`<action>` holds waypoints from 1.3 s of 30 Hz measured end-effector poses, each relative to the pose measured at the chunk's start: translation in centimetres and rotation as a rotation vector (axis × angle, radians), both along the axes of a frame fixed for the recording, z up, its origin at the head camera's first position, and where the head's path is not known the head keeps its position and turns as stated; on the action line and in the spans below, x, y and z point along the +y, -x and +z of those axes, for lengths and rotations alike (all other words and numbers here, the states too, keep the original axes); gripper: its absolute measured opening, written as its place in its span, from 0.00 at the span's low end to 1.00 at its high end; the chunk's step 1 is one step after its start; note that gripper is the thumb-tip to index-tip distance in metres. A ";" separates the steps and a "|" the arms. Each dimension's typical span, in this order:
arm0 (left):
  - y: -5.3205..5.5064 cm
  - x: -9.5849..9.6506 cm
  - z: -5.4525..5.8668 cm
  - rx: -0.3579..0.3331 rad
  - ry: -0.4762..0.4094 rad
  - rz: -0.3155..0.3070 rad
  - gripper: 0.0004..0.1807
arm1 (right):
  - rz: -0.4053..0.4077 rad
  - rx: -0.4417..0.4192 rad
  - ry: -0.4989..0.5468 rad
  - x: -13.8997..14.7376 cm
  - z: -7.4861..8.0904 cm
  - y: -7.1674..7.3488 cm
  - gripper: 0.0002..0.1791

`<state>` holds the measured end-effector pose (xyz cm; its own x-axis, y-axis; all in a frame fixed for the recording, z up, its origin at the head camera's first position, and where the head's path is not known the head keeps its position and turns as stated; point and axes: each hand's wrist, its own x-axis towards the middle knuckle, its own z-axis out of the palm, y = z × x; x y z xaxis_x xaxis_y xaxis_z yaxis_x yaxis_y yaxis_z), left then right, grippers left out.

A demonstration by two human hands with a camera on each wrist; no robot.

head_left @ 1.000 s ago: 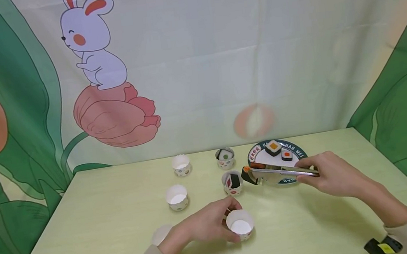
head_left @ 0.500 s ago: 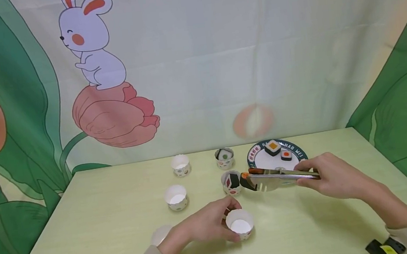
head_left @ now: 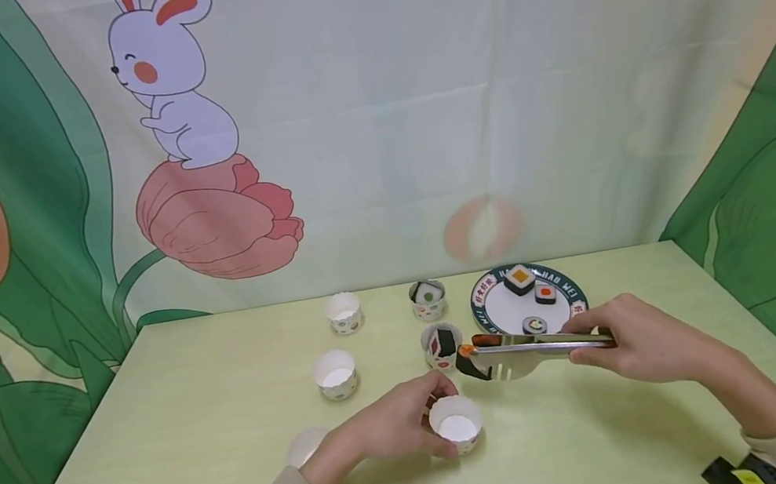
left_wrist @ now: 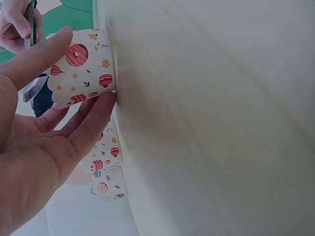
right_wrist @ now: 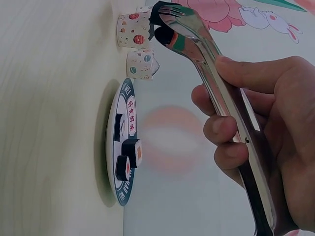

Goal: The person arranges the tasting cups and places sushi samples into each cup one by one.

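My left hand (head_left: 400,424) holds a white paper baking cup (left_wrist: 91,66) from its left side, thumb in front and fingers behind, with the cup's base at the tabletop. The inside of this cup shows bare white in the head view. My right hand (head_left: 643,341) grips metal tongs (head_left: 551,345), which point left. Between the tong tips is a black-wrapped sushi piece (head_left: 471,367) with an orange top, held in the air behind and above the cup. Just past it stands a cup with a dark sushi piece (head_left: 446,342) inside.
Behind stands another filled cup (head_left: 428,311). On the left are two white cups, one far (head_left: 344,324) and one nearer (head_left: 337,389), plus a third (head_left: 306,444) partly hidden by my left wrist. A round plate (head_left: 502,313) bears three sushi pieces. A printed curtain (head_left: 365,158) hangs behind the table.
The tongs with the sushi piece have come slightly left and nearer, uncovering a round piece on the plate. My left hand and its cup have stayed in place.
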<state>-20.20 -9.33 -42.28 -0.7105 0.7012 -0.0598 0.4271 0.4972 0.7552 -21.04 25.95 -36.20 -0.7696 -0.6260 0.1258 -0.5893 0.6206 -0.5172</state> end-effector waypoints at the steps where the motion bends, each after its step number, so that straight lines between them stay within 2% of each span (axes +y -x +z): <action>1: 0.0 0.0 0.0 0.001 0.002 0.001 0.30 | 0.004 -0.004 0.006 0.0 0.0 -0.1 0.11; 11: 0.2 -0.1 -0.1 0.027 0.022 0.005 0.31 | 0.095 0.026 0.019 -0.2 0.3 -0.6 0.06; 17: 0.3 -0.1 -0.2 0.005 0.010 0.003 0.34 | 0.101 -0.012 0.017 -0.5 0.6 -0.8 0.06; 25: 0.2 -0.1 -0.1 -0.016 -0.016 0.000 0.33 | 0.121 -0.021 0.014 -1.1 0.5 -1.3 0.07; 30: 0.2 0.0 -0.2 -0.031 -0.037 -0.005 0.38 | 0.134 -0.020 0.006 -1.5 0.5 -1.5 0.09; 34: 0.2 0.0 -0.2 -0.048 -0.047 -0.006 0.36 | 0.147 -0.021 0.004 -1.7 0.5 -1.6 0.08; 36: 0.2 0.0 -0.2 -0.034 -0.038 -0.009 0.32 | 0.153 -0.026 0.003 -1.9 0.5 -1.7 0.07; 39: 0.3 0.0 -0.1 -0.033 -0.027 -0.004 0.32 | 0.159 -0.039 0.007 -2.0 0.5 -1.8 0.07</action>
<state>-20.48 -9.32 -42.41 -0.7055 0.7058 -0.0644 0.4036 0.4748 0.7821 -19.27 23.94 -35.72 -0.6655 -0.7393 0.1026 -0.6591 0.5175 -0.5457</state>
